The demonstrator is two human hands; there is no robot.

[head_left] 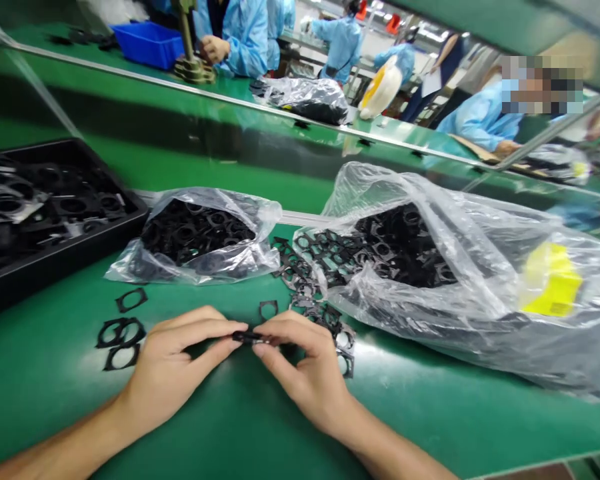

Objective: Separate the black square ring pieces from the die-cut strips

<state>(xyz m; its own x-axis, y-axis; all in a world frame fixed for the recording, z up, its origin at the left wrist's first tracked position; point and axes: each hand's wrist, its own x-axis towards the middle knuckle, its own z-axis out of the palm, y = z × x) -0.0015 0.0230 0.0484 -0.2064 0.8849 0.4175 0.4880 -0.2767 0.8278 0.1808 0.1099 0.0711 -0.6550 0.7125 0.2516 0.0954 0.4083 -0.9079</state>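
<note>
Between both hands is a small black plastic part (250,337), seen nearly edge-on, so its full shape is hidden. My left hand (173,363) pinches its left end between thumb and fingertips. The right end is pinched the same way by my right hand (305,367). Left of my left hand lie several flat black frames (123,332), each with a round hole. One more black frame (269,309) rests just beyond my fingertips. A loose pile of similar frames (305,293) spreads behind and beside my right hand.
A black bin (75,243) of parts stands at the left. Behind my hands lies a clear bag (195,233) of black frames; a larger open bag (470,287) with a yellow label is at right. Across a low clear partition, people in blue work at a bench.
</note>
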